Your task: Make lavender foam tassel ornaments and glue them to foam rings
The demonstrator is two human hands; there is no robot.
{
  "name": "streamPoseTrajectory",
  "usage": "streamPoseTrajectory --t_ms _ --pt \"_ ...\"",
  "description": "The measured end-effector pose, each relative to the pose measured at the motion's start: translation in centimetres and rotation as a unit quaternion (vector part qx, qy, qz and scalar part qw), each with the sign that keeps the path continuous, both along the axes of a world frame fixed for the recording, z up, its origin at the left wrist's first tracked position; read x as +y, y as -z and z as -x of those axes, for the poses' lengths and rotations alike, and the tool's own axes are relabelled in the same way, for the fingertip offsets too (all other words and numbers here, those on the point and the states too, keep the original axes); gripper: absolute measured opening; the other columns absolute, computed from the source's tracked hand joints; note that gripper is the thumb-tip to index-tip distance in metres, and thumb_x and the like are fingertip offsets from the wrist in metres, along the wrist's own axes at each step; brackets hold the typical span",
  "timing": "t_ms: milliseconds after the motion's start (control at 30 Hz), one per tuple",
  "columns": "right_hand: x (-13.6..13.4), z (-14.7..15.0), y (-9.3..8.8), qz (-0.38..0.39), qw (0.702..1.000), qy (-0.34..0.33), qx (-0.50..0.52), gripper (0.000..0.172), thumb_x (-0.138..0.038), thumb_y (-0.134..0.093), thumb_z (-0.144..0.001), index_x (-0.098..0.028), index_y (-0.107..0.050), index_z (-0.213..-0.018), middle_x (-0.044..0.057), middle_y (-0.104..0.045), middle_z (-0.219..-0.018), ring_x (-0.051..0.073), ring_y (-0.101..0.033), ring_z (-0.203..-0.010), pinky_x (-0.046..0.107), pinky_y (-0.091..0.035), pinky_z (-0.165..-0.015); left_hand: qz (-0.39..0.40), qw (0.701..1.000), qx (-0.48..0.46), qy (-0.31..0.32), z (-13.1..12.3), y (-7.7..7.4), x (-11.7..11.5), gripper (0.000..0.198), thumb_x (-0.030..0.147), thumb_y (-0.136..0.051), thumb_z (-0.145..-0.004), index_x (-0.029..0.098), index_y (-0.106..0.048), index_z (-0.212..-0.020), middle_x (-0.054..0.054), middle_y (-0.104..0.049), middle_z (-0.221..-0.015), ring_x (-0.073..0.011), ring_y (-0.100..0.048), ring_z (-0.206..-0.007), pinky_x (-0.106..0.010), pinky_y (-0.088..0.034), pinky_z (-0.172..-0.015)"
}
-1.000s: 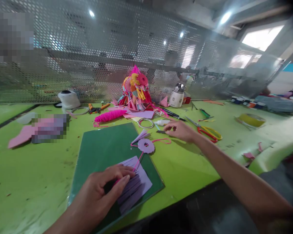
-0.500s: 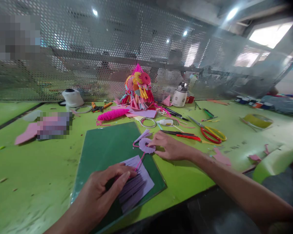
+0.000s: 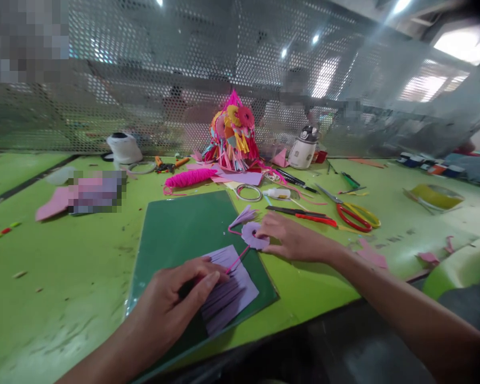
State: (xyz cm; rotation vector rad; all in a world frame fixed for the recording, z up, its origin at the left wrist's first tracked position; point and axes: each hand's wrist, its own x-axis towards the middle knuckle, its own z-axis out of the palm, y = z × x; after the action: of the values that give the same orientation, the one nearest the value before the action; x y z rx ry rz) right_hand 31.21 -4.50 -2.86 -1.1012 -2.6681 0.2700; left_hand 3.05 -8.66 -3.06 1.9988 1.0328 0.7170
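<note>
My left hand (image 3: 192, 290) has its thumb and fingers closed on a pink cord (image 3: 237, 260), over a purple paper sheet (image 3: 240, 290) cut into narrow strips. The cord runs from there to a purple scalloped paper disc (image 3: 249, 232) with a hole in its middle. My right hand (image 3: 288, 237) grips this disc at its right side, fingertips by the hole. Behind the disc lies a small purple paper tassel (image 3: 245, 214), with pink cord bent beside it. Under the sheet is a dark green cutting mat (image 3: 176, 229).
Past the mat stand a colourful fringed paper ornament (image 3: 232, 136) and a white bottle (image 3: 304, 149). Pink yarn (image 3: 190, 178), a glue bottle (image 3: 277, 193), a red-handled cutter (image 3: 316, 217) and scissors (image 3: 354, 216) lie around. A perforated metal screen (image 3: 164, 80) rises at the table's back.
The view has shifted, so most things appear a little higher and further right. The disc and my right hand have moved slightly right relative to the mat. Both hands keep their holds.
</note>
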Motion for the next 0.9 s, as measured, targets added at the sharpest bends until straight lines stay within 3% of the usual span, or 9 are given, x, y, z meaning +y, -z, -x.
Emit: streamPoseTrajectory --t_ms 567,900 --pt "-1.3 0.2 -0.9 0.032 0.999 0.007 -0.015 0.021 -0.032 -0.059 -0.086 -0.019 -0.062 -0.103 0.009 -0.055 -0.097 0.023 -0.050 -0.095 0.038 -0.044 -0.081 0.046 0.998 -0.031 -0.040 0.0 -0.4 -0.1 0.029 0.040 -0.046 -0.091 0.023 -0.067 -0.081 -0.002 -0.072 -0.095 -0.0181 -0.065 -0.094 -0.028 -0.049 -0.084" --pt "-2.8 0.7 -1.8 0.019 0.999 0.020 0.036 0.022 -0.027 -0.058 -0.087 -0.021 -0.061 -0.108 0.008 -0.058 -0.099 0.023 -0.052 -0.097 0.038 -0.044 -0.084 0.041 0.998 -0.022 -0.040 0.0 -0.4 0.0 0.029 0.041 -0.047 -0.090 0.021 -0.065 -0.079 -0.002 -0.072 -0.094 -0.0185 -0.065 -0.093 -0.030 -0.050 -0.084"
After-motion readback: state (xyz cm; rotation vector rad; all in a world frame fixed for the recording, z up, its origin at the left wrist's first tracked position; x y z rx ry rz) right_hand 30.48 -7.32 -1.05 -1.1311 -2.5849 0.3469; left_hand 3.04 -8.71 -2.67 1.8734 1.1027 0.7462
